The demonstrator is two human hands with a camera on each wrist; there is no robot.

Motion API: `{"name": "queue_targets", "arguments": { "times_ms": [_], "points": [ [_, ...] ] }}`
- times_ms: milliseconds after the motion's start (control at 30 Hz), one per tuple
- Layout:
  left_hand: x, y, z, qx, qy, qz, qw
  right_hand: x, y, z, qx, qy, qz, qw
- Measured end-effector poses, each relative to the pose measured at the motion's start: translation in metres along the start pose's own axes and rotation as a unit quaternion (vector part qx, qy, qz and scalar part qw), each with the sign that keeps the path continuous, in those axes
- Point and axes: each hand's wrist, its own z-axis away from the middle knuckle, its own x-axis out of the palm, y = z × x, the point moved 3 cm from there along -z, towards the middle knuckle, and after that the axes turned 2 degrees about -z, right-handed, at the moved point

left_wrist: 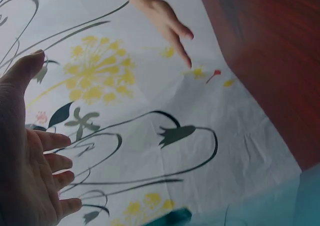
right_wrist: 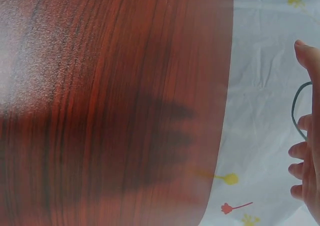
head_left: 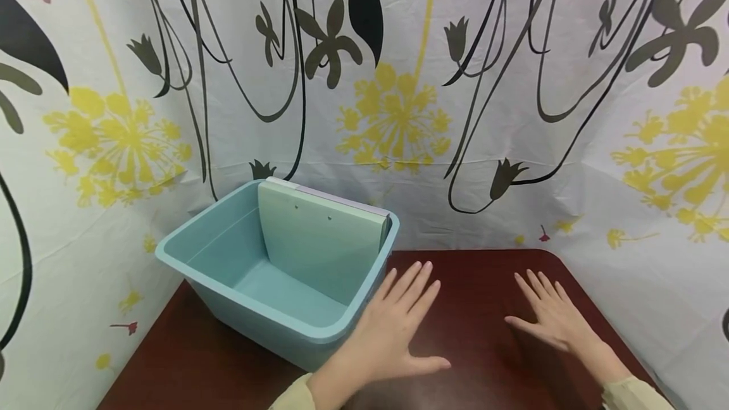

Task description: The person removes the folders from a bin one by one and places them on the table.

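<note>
A light blue plastic basin (head_left: 245,299) stands on the dark red wooden table at the left. Inside it, against its back right wall, a pale green folder or board (head_left: 319,236) with two small dark holes leans upright, a whitish edge behind it. My left hand (head_left: 387,328) is spread with straight fingers just right of the basin, overlapping its corner in the head view and holding nothing. Farther right, my right hand (head_left: 549,315) hovers over the table with fingers extended and thumb out, also holding nothing. Its shadow falls on the wood in the right wrist view.
The table (head_left: 473,296) has a rounded back right corner. Behind and at both sides hangs a white cloth (head_left: 228,62) printed with yellow, red, grey and black flowers, close to the table's edges.
</note>
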Motion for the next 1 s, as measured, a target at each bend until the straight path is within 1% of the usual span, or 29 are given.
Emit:
{"name": "queue_targets", "arguments": {
  "times_ms": [67,200,300,433,500,600,733,833,900,933,1000],
  "points": [
    [-0.004,-0.006,0.004,-0.009,-0.003,0.008,0.9999,0.001,0.000,0.000,-0.001,0.004,0.001,1.0000],
    [-0.013,-0.022,0.015,-0.036,-0.003,0.014,0.9992,0.003,0.001,0.000,-0.001,-0.002,-0.005,1.0000],
    [-0.021,-0.038,0.023,-0.060,0.011,0.024,0.9978,0.004,0.003,0.002,-0.001,-0.007,-0.002,1.0000],
    [-0.027,-0.064,0.039,-0.089,0.018,0.036,0.9953,0.002,0.006,0.003,-0.002,-0.003,0.011,0.9999],
    [-0.029,-0.077,0.048,-0.098,0.013,0.043,0.9942,0.000,0.007,0.002,-0.002,-0.002,0.012,0.9999],
    [-0.029,-0.095,0.064,-0.113,-0.004,0.050,0.9924,-0.001,0.007,0.002,-0.004,0.000,0.011,0.9999],
    [-0.028,-0.114,0.083,-0.129,-0.020,0.067,0.9893,-0.001,0.005,0.001,-0.005,-0.002,0.009,0.9999],
    [-0.028,-0.126,0.098,-0.134,-0.011,0.073,0.9882,0.000,0.004,0.001,-0.003,-0.006,0.005,1.0000],
    [-0.028,-0.136,0.108,-0.139,0.000,0.065,0.9882,0.000,0.004,0.001,-0.002,-0.009,0.003,1.0000],
    [-0.028,-0.141,0.114,-0.142,0.008,0.058,0.9881,0.000,0.004,0.000,-0.001,-0.010,0.002,1.0000],
    [-0.028,-0.153,0.126,-0.149,0.033,0.043,0.9873,0.001,0.003,0.000,0.000,-0.012,0.001,0.9999]
  ]
}}
